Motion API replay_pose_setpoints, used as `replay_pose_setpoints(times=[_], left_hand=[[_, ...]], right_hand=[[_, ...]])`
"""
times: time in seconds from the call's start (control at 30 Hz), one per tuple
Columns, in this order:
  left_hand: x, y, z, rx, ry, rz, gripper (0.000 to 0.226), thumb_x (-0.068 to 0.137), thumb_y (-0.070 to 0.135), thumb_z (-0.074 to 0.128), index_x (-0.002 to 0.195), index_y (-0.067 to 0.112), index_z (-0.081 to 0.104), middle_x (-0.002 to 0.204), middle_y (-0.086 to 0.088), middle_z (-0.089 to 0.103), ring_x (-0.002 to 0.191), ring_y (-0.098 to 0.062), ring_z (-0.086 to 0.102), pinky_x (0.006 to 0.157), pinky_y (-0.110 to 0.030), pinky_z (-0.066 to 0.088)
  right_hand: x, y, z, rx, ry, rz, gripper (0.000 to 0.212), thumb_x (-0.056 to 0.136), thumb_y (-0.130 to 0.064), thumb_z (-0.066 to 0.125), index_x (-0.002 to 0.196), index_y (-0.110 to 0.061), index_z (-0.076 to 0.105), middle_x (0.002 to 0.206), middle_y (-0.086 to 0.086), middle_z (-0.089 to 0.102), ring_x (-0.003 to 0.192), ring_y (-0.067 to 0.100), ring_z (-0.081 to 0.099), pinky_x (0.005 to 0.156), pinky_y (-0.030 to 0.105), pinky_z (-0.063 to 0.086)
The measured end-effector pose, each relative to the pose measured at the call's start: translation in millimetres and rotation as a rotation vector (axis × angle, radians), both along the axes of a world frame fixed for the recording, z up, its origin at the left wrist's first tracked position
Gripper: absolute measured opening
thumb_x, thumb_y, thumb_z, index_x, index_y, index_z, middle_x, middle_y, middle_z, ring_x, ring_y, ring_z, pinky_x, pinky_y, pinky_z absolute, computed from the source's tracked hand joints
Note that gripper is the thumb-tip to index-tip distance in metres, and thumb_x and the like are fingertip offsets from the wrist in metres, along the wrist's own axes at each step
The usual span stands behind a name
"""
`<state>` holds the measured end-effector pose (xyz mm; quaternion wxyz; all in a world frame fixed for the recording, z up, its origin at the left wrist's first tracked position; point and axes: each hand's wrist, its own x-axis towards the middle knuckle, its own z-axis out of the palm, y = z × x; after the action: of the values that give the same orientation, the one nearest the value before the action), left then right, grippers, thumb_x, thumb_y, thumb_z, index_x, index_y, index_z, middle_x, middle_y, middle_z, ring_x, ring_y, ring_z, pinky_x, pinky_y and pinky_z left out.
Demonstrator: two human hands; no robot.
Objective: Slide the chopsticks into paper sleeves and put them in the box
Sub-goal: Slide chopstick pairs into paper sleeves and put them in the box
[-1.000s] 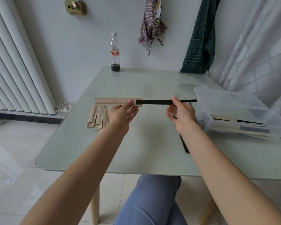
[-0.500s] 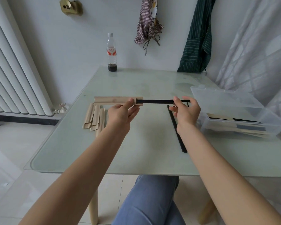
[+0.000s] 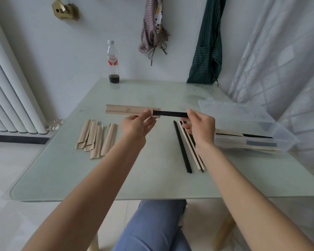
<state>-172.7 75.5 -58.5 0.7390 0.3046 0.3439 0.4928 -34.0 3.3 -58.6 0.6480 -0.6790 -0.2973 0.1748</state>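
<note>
Pinched at its open end by the left hand (image 3: 137,124), a paper sleeve (image 3: 130,111) was held level above the glass table (image 3: 152,178); black chopsticks (image 3: 169,114) were gripped at their free end by the right hand (image 3: 200,126).

Part of the chopsticks was lodged inside the sleeve, the rest bridged the two hands; four empty sleeves (image 3: 96,138) were laid below the left hand; loose chopsticks (image 3: 188,147) were laid under the right wrist; sleeved pairs were stacked in the clear box (image 3: 279,131) at the right.

White wall (image 3: 179,51), radiator (image 3: 11,98) left, curtain (image 3: 283,57) right
</note>
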Motion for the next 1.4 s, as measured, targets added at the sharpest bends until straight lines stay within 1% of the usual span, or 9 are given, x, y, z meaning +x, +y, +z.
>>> replay_pose_setpoints(times=[0.1, 0.2, 0.37, 0.57, 0.67, 0.83, 0.93, 1.1, 1.4], left_hand=[[17, -7, 6, -0.009, 0.040, -0.005, 0.007, 0.089, 0.002, 0.060, 0.083, 0.002, 0.057, 0.087, -0.010, 0.065, 0.074, -0.019, 0.067, 0.073, -0.025, 0.057], [38, -18, 12, -0.019, 0.060, -0.029, 0.008, 0.088, 0.000, 0.061, 0.081, 0.003, 0.057, 0.085, -0.010, 0.066, 0.071, -0.019, 0.067, 0.074, -0.026, 0.056], [80, -40, 24, -0.007, 0.026, -0.109, 0.011, 0.091, 0.001, 0.057, 0.080, 0.003, 0.057, 0.080, -0.010, 0.066, 0.063, -0.016, 0.067, 0.072, -0.027, 0.057], [120, -62, 37, 0.207, 0.291, -0.425, 0.031, 0.098, 0.026, 0.047, 0.091, 0.000, 0.061, 0.086, -0.013, 0.070, 0.079, -0.019, 0.069, 0.078, -0.029, 0.056], [137, -67, 43, 0.619, 0.700, -0.460, 0.037, 0.098, 0.031, 0.046, 0.096, 0.000, 0.066, 0.089, -0.012, 0.073, 0.074, -0.018, 0.069, 0.066, -0.021, 0.055], [166, -53, 32, 1.412, 1.327, -0.264, 0.034, 0.101, 0.028, 0.035, 0.118, 0.017, 0.062, 0.116, -0.003, 0.064, 0.109, -0.024, 0.055, 0.092, -0.037, 0.042], [176, -49, 18, 1.458, 1.435, -0.578, 0.043, 0.101, 0.043, 0.027, 0.134, 0.027, 0.049, 0.134, 0.000, 0.055, 0.123, -0.022, 0.048, 0.103, -0.041, 0.035], [189, -57, 10, 1.469, 1.480, -0.744, 0.060, 0.097, 0.054, 0.018, 0.146, 0.021, 0.031, 0.150, -0.003, 0.035, 0.143, -0.021, 0.022, 0.116, -0.043, 0.020], [191, -53, -1, 1.453, 1.592, -0.870, 0.072, 0.092, 0.063, 0.005, 0.135, 0.028, 0.050, 0.146, 0.002, 0.044, 0.147, -0.015, -0.003, 0.119, -0.043, 0.003]], right_hand=[[17, -14, 8, -0.195, -0.414, 0.003, 0.038, 0.089, -0.023, 0.060, 0.127, -0.018, 0.058, 0.105, 0.002, 0.064, 0.092, 0.015, 0.057, 0.090, 0.027, 0.046], [29, -28, 15, -0.333, -0.900, -0.041, 0.056, 0.090, -0.018, 0.059, 0.142, -0.020, 0.038, 0.133, 0.001, 0.052, 0.125, 0.020, 0.042, 0.100, 0.030, 0.039], [57, -40, 25, -0.425, -1.206, -0.025, 0.023, 0.093, -0.012, 0.053, 0.114, -0.014, 0.061, 0.108, 0.003, 0.064, 0.100, 0.022, 0.055, 0.082, 0.031, 0.043], [111, -64, 31, -0.490, -1.045, -0.007, 0.012, 0.092, -0.006, 0.053, 0.098, -0.009, 0.063, 0.092, 0.008, 0.064, 0.084, 0.027, 0.057, 0.072, 0.043, 0.050], [143, -75, 31, -0.566, -0.945, -0.023, 0.017, 0.092, -0.003, 0.052, 0.100, -0.010, 0.065, 0.089, 0.011, 0.062, 0.081, 0.028, 0.059, 0.072, 0.041, 0.052], [189, -83, 24, -0.771, -0.883, -0.029, 0.024, 0.086, 0.008, 0.049, 0.093, -0.006, 0.067, 0.088, 0.014, 0.061, 0.079, 0.031, 0.059, 0.072, 0.036, 0.050], [213, -83, 20, -0.821, -0.826, -0.041, 0.026, 0.083, 0.010, 0.051, 0.091, -0.006, 0.069, 0.092, 0.017, 0.062, 0.085, 0.034, 0.060, 0.074, 0.034, 0.050], [232, -80, 12, -0.963, -0.747, -0.035, 0.030, 0.078, 0.013, 0.051, 0.095, -0.002, 0.071, 0.097, 0.018, 0.066, 0.093, 0.032, 0.062, 0.077, 0.031, 0.049], [231, -68, 8, -0.949, -0.584, 0.123, 0.023, 0.080, 0.006, 0.059, 0.092, -0.009, 0.073, 0.101, 0.010, 0.070, 0.095, 0.025, 0.062, 0.075, 0.022, 0.042]])
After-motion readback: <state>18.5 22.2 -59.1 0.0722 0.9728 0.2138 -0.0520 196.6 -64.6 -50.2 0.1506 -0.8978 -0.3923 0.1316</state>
